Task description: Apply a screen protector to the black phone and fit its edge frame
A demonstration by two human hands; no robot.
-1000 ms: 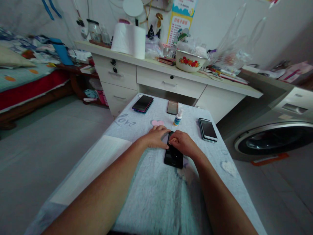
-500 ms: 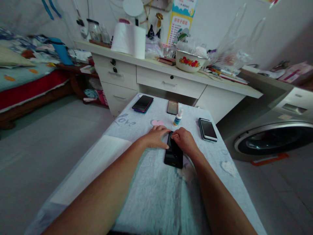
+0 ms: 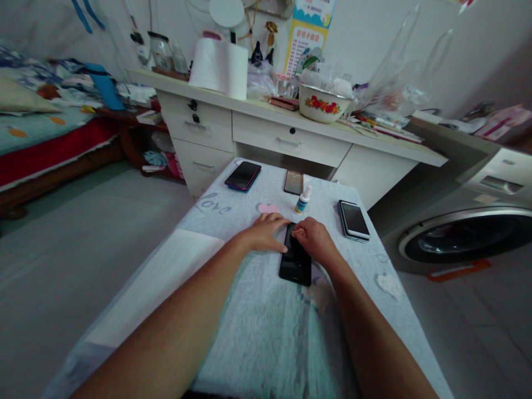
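Observation:
A black smartphone (image 3: 295,266) lies face up on the cloth-covered table. My left hand (image 3: 266,230) braces its upper left corner, thumb against the left side and forefinger reaching the top end. On the upper part of the screen presses my right hand (image 3: 312,237), its fingers curled in tightly; whatever they may hold is hidden. Just beyond the hands stands a small spray bottle (image 3: 302,201) with a white top and a blue and yellow label. Behind it lies a phone case (image 3: 293,182), clear or brownish.
Stacked phones (image 3: 243,175) lie at the table's far left, and another stack (image 3: 354,220) at the right. Beyond the table stands a white desk (image 3: 291,139) carrying a paper roll (image 3: 220,67) and a flowered bowl (image 3: 323,105). A washing machine (image 3: 461,194) is at right, a bed (image 3: 45,133) at left.

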